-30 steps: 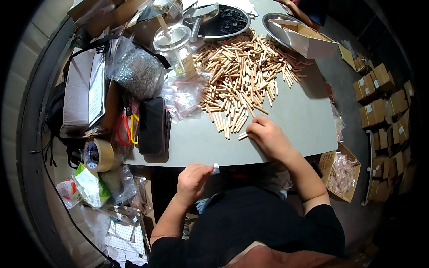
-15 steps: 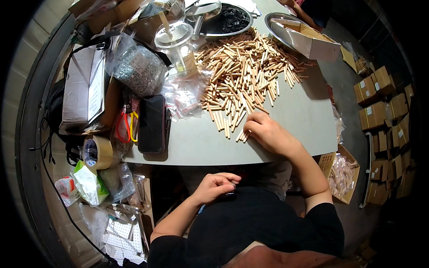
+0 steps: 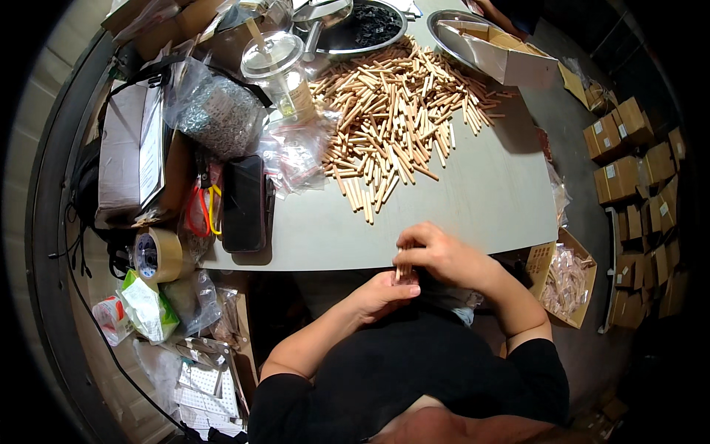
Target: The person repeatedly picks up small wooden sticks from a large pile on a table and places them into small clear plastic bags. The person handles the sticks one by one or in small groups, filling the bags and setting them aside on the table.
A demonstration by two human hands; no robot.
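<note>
Just off the table's front edge, my right hand (image 3: 438,256) pinches a few short wooden dowels (image 3: 403,269), held upright. Directly below it, my left hand (image 3: 381,297) is closed around what looks like a small clear plastic bag (image 3: 406,279), mostly hidden by the fingers. The dowels' lower ends reach into it. Beyond both hands a large heap of the same wooden dowels (image 3: 396,118) spreads over the grey table (image 3: 325,237), a few lying loose at its near side.
Left of the heap are clear plastic bags (image 3: 296,152), a lidded cup (image 3: 285,78), a phone (image 3: 244,203), scissors (image 3: 200,211) and a tape roll (image 3: 157,254). Behind stand a bowl of black parts (image 3: 373,28) and a white carton (image 3: 492,55). A box of filled bags (image 3: 566,285) sits at lower right.
My right hand has picked up dowels from the heap's near edge and carried them back toward my body. My left hand has moved slightly right to meet it.
</note>
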